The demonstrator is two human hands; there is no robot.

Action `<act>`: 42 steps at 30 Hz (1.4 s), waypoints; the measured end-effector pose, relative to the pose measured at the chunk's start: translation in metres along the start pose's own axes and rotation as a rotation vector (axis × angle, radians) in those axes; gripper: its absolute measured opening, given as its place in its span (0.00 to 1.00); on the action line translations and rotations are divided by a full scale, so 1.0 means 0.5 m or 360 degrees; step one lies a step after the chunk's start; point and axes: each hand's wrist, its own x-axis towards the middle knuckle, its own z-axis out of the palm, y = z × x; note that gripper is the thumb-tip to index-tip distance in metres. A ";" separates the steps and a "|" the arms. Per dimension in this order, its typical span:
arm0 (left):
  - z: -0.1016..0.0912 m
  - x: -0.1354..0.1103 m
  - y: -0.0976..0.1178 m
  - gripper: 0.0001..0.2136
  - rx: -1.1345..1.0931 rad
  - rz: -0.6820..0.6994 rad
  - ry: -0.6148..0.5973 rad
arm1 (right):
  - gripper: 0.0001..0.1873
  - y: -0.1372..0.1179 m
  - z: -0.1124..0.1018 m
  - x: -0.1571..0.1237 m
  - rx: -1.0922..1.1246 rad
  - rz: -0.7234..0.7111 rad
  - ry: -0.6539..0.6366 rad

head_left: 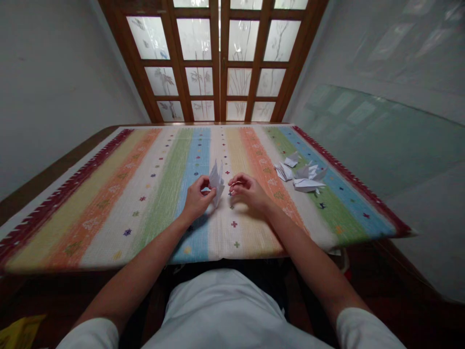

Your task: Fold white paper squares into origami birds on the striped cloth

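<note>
A piece of folded white paper (217, 180) stands upright above the tablecloth, with pointed tips at its top. My left hand (198, 196) pinches its left side between thumb and fingers. Just to the right of the paper is my right hand (249, 190), its fingers curled and apart, with a gap between them and the paper. Nothing shows in that hand. Farther right on the cloth lie several folded white paper figures (308, 184), grouped close together, with wing-like points.
A striped, many-coloured tablecloth (109, 203) covers the table. Wooden doors with frosted panes (196, 39) stand beyond its far edge. A glass sheet (363, 131) leans on the right wall. Something yellow (22, 332) is low at the left.
</note>
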 end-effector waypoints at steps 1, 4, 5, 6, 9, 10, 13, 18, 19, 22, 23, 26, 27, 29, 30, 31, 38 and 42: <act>0.001 -0.001 0.000 0.06 -0.0075 -0.0010 -0.0025 | 0.26 0.000 0.012 -0.002 0.0000 -0.0034 -0.0089; 0.007 -0.007 0.007 0.07 -0.0183 0.0019 -0.0122 | 0.25 0.001 0.037 -0.007 -0.0049 -0.0110 -0.0178; 0.008 -0.010 0.011 0.08 -0.0197 0.0030 -0.0143 | 0.25 0.002 0.039 -0.008 -0.0063 -0.0130 -0.0170; 0.009 -0.012 0.014 0.09 -0.0211 0.0037 -0.0160 | 0.25 0.002 0.040 -0.009 -0.0073 -0.0148 -0.0159; 0.009 -0.015 0.021 0.11 -0.0259 0.0034 -0.0176 | 0.25 0.001 0.036 -0.011 -0.0097 -0.0187 -0.0147; 0.009 -0.015 0.021 0.11 -0.0272 0.0031 -0.0180 | 0.25 0.000 0.035 -0.011 -0.0122 -0.0206 -0.0147; 0.008 -0.015 0.019 0.11 -0.0286 0.0032 -0.0174 | 0.24 -0.003 0.036 -0.012 -0.0252 -0.0309 -0.0127; 0.010 -0.015 0.009 0.12 -0.0276 0.0011 -0.0170 | 0.29 0.001 0.043 -0.010 -0.0166 -0.0385 0.0047; 0.011 -0.015 0.008 0.12 -0.0288 0.0009 -0.0170 | 0.30 0.003 0.044 -0.009 -0.0112 -0.0363 0.0059; 0.013 -0.016 0.008 0.14 -0.0327 0.0021 -0.0188 | 0.28 0.004 0.047 -0.010 -0.0014 -0.0294 -0.0002; 0.014 -0.016 0.009 0.15 -0.0335 0.0025 -0.0201 | 0.27 0.004 0.048 -0.010 -0.0002 -0.0282 -0.0027; 0.015 -0.016 0.013 0.16 -0.0355 0.0025 -0.0246 | 0.26 0.002 0.053 -0.013 0.0002 -0.0277 -0.0037; 0.015 -0.016 0.013 0.17 -0.0361 0.0021 -0.0254 | 0.26 0.001 0.054 -0.014 0.0000 -0.0276 -0.0032; 0.015 -0.016 0.014 0.17 -0.0356 0.0017 -0.0259 | 0.27 0.000 0.056 -0.015 0.0008 -0.0272 -0.0015; 0.015 -0.016 0.013 0.18 -0.0347 0.0015 -0.0253 | 0.27 0.000 0.056 -0.015 0.0015 -0.0270 -0.0005; 0.014 -0.016 0.013 0.18 -0.0337 0.0011 -0.0244 | 0.27 0.000 0.056 -0.016 0.0019 -0.0270 0.0005; 0.014 -0.015 0.015 0.20 -0.0339 0.0006 -0.0213 | 0.23 -0.002 0.058 -0.019 -0.0131 -0.0309 -0.0028; 0.013 -0.015 0.013 0.20 -0.0348 0.0017 -0.0241 | 0.23 -0.002 0.053 -0.016 -0.0155 -0.0340 0.0037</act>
